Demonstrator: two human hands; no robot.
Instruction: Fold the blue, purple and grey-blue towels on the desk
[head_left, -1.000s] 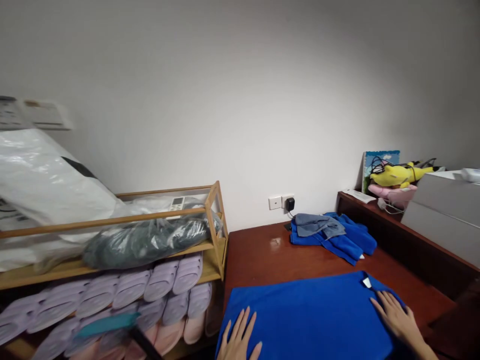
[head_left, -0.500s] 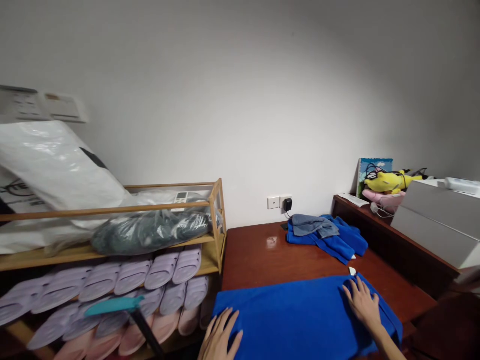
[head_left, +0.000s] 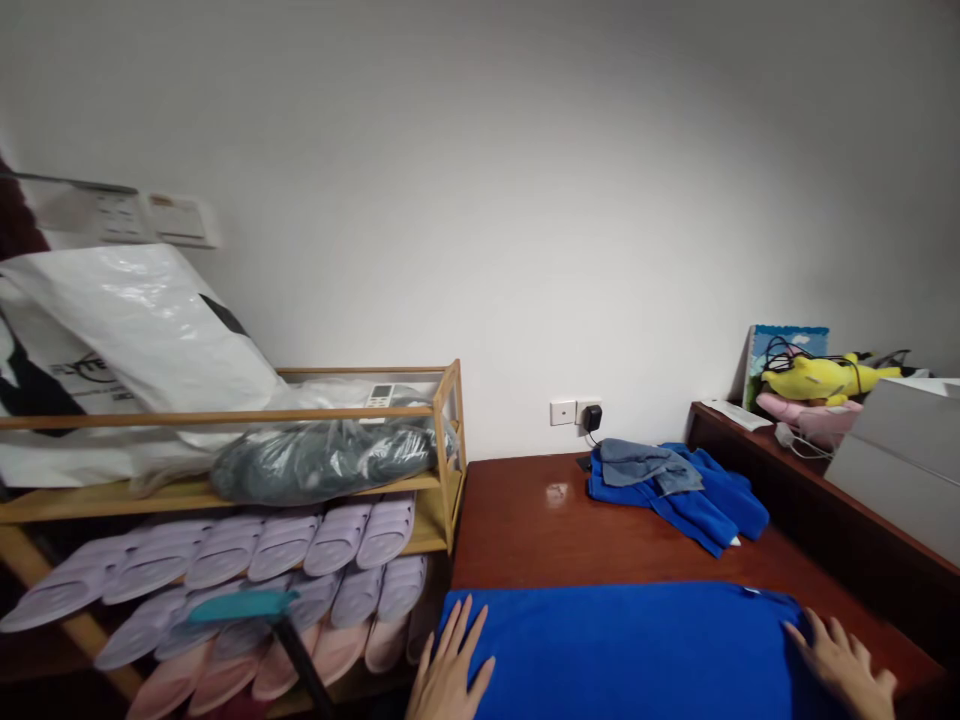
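Note:
A blue cloth (head_left: 630,650) lies spread flat over the near part of the reddish-brown table (head_left: 517,530). My left hand (head_left: 450,665) rests on its left edge, fingers stretched out and apart. At the right edge of the cloth is my right hand (head_left: 844,660), its fingers spread and the fingertips by the cloth's border. Neither hand grips anything that I can see. The near edge of the cloth runs out of the picture. Farther back on the table lies a crumpled blue cloth (head_left: 720,505) with a grey-blue cloth (head_left: 649,465) on top.
To the left stands a wooden rack (head_left: 454,470) with rows of lilac slippers (head_left: 285,540) and a plastic-wrapped bundle (head_left: 322,465). A teal-headed stick (head_left: 244,605) leans in front. On the right, a raised ledge holds a yellow plush toy (head_left: 825,378) and a grey box (head_left: 907,460).
My right hand has moved right, from the top of the cloth to its right edge. My left hand stays on the left edge. The view has turned slightly left.

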